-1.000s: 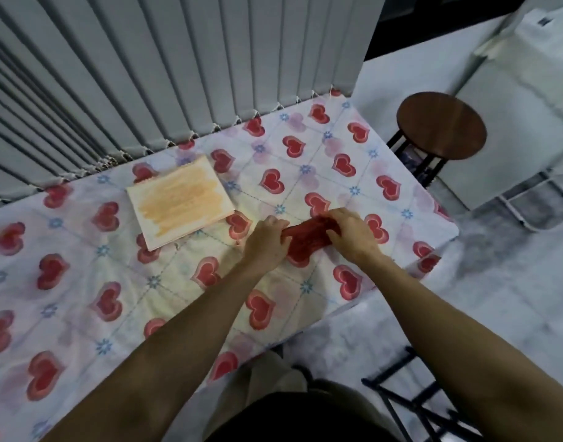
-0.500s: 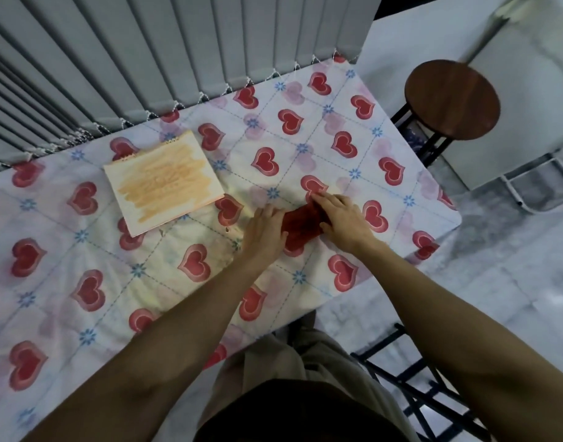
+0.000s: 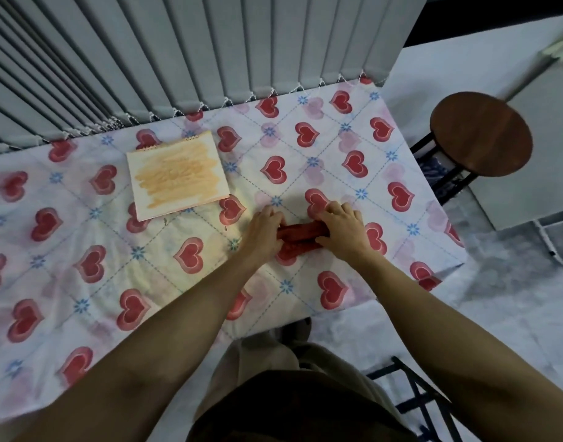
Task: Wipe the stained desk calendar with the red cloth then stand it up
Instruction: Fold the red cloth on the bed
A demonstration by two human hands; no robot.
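The desk calendar lies flat near the table's far edge, its white face smeared with orange-brown stain and its spiral binding towards the blinds. The red cloth lies on the tablecloth to the calendar's lower right, folded into a narrow strip. My left hand grips the strip's left end. My right hand presses and grips its right end. Both hands hide the cloth's ends.
The table wears a white cloth printed with red hearts and blue flowers. Grey vertical blinds hang right behind it. A round brown stool stands off the table's right end, with a black frame on the floor below.
The red cloth has gone from a loose patch to a narrower folded strip between my hands. The view has tilted down, and the calendar has not moved on the table.
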